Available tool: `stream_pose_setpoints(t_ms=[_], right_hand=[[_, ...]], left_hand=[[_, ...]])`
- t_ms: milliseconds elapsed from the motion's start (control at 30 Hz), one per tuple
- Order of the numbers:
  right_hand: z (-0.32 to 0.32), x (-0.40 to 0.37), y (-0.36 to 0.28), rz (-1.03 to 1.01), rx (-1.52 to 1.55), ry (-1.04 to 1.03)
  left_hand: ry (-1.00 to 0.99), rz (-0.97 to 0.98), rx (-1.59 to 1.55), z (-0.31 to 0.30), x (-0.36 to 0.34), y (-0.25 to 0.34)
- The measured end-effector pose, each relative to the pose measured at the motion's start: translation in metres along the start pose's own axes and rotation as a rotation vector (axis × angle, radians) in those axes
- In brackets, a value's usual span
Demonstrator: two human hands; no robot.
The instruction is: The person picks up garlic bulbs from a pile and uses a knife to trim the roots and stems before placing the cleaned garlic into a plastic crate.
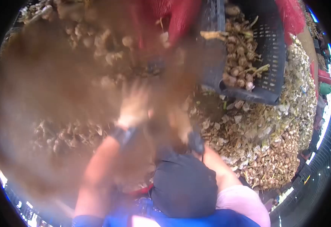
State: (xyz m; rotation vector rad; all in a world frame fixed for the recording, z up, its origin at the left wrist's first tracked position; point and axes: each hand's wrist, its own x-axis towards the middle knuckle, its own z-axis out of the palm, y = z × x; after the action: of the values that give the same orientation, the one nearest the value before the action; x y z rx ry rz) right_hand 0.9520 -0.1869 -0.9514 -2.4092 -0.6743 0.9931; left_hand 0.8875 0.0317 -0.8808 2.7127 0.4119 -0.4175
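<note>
A brown smear on the lens blurs much of the head view. My left hand [133, 108], with a dark band [123, 135] at the wrist, reaches forward over a heap of garlic bulbs [73, 134]. Its fingers are smeared, and whether anything is in them cannot be made out. Close by on the right is my right hand [178, 121], also with a dark wristband [195, 142]. Its fingers are hidden behind the smear. Ahead and to the right of both hands, a dark slotted plastic crate [272, 49] holds garlic bulbs with stalks [239, 53].
Red mesh sacking [178, 19] hangs at the top, with more red mesh [292, 19] beyond the crate. Loose skins and stalk trimmings [298, 87] pile up on the right, above more small bulbs [277, 164]. A dark rounded cloth-covered shape [184, 185] sits low in front.
</note>
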Motion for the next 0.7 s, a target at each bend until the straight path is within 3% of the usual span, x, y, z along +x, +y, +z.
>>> stream_pose_setpoints(t_ms=[67, 167, 233, 300, 367, 433, 467, 533, 567, 633, 700], right_hand=[[0.004, -0.062, 0.008, -0.16, 0.158, 0.132], [-0.007, -0.074, 0.006, -0.174, 0.152, -0.015], [0.01, -0.018, 0.021, -0.074, 0.132, 0.025], [-0.004, 0.047, 0.0, -0.226, 0.083, 0.254], [-0.051, 0.058, -0.042, -0.066, 0.167, 0.286], [-0.08, 0.035, -0.053, -0.177, 0.051, 0.323], [-0.078, 0.025, -0.047, -0.258, 0.258, 0.321], [-0.067, 0.012, -0.03, -0.229, 0.171, 0.226], [-0.062, 0.006, -0.022, -0.218, 0.126, 0.179], [-0.062, 0.006, -0.032, -0.318, -0.309, 0.16], [-0.056, 0.014, -0.03, -0.262, -0.313, 0.06]], left_hand=[[-0.15, 0.031, 0.024, 0.021, -0.047, 0.019], [-0.126, 0.054, -0.016, 0.038, -0.068, 0.026], [0.021, 0.049, 0.026, 0.021, -0.019, 0.005], [0.138, -0.005, 0.142, -0.029, 0.031, -0.001], [0.297, -0.053, -0.057, -0.095, 0.026, 0.01], [0.523, 0.016, 0.047, -0.137, -0.005, 0.006], [0.598, 0.031, 0.035, -0.147, -0.024, 0.001], [0.671, -0.003, -0.175, -0.142, -0.057, -0.027], [0.671, -0.047, -0.277, -0.14, -0.079, -0.042], [0.496, -0.249, -0.416, -0.157, -0.117, -0.04], [0.43, -0.317, -0.413, -0.16, -0.155, -0.047]])
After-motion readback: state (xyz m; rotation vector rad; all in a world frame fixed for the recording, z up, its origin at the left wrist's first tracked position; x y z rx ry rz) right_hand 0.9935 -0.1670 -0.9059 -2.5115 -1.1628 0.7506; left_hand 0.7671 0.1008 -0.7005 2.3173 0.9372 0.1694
